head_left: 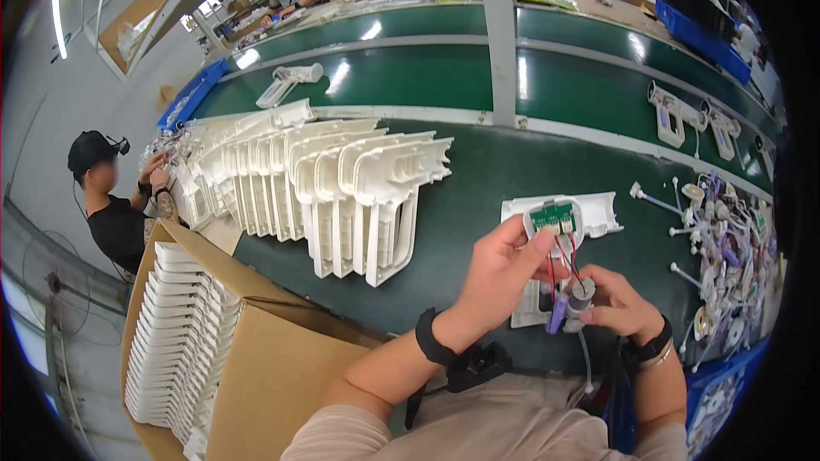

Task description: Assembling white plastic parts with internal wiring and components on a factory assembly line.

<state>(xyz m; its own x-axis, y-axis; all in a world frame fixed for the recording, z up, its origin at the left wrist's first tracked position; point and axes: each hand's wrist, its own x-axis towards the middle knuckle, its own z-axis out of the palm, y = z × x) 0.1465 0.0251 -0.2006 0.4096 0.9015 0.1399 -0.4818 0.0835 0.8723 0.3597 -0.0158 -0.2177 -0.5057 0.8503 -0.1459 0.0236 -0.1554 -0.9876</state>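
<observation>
My left hand (506, 271) pinches a small green circuit board (547, 217) between thumb and fingers, above a white plastic housing half (601, 210) lying on the green work surface. Red and dark wires run down from the board. In my right hand (626, 311) is a small grey motor (582, 292), gripped at its side. Close against it hangs a purple cylindrical cell (557, 314). A thin pale tube (586, 358) trails below that hand. The housing's handle part is partly covered by my hands and the wired parts.
Nested white housing halves (376, 179) stand in a row at left. A cardboard box (290, 376) holds more. Wired parts (722, 265) are heaped at right. Beyond a metal post (504, 51), a green conveyor (410, 77) carries white housings. A co-worker (120, 213) works at far left.
</observation>
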